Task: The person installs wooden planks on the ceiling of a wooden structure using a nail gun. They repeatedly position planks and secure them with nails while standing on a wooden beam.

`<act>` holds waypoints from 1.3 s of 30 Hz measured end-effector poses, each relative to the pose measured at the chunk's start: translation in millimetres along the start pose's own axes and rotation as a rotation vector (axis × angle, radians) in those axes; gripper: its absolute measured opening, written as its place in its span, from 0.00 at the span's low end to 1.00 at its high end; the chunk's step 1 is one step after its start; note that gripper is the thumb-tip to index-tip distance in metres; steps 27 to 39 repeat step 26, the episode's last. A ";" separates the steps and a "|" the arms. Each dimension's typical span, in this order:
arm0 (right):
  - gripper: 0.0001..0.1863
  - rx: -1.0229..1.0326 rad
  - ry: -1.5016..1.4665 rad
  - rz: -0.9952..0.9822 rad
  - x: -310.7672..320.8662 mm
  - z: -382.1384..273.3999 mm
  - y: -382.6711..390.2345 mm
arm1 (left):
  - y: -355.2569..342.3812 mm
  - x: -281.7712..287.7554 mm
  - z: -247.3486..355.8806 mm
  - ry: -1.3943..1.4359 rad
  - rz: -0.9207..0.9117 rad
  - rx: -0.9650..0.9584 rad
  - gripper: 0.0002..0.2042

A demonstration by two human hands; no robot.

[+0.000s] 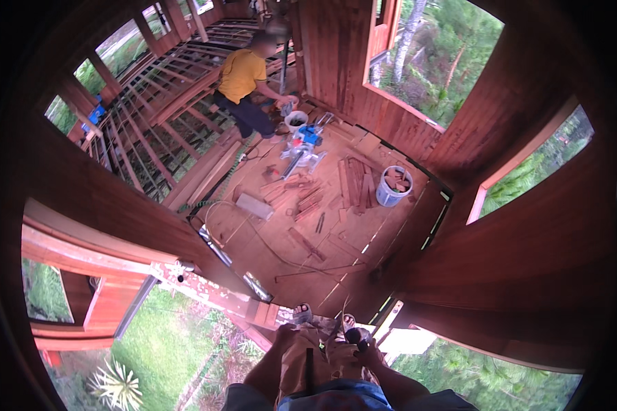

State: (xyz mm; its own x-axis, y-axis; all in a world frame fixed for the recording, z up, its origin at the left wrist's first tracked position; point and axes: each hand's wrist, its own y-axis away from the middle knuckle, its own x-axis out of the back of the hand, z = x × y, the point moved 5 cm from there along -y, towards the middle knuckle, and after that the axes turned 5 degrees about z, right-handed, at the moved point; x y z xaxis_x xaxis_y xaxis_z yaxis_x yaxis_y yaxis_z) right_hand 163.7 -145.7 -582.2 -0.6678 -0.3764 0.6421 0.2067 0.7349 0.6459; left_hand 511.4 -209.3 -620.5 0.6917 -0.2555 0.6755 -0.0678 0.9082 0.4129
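At the lower middle, my left hand lies by my left knee on my tan trousers; its fingers are too small and dark to read. Beside my right knee, my right hand is closed around a dark, round-ended object whose kind I cannot make out. A thin dark stick-like piece shows between my knees. My sandalled feet rest on a narrow beam with peeling white paint.
Below, the plywood floor carries wood offcuts, a blue miter saw, a bucket of scraps and cables. A person in a yellow shirt bends over a white bucket. Open joists lie far left; grass drops away outside.
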 end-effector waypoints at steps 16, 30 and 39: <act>0.45 0.002 0.293 -0.157 15.8 -23.8 -4.6 | 42.4 -143.3 -137.4 -0.029 -0.064 0.195 0.13; 0.50 -0.203 0.519 -0.333 -8.9 -67.3 -27.0 | -34.6 -44.5 -241.9 0.310 0.208 0.749 0.18; 0.50 -0.203 0.519 -0.333 -8.9 -67.3 -27.0 | -34.6 -44.5 -241.9 0.310 0.208 0.749 0.18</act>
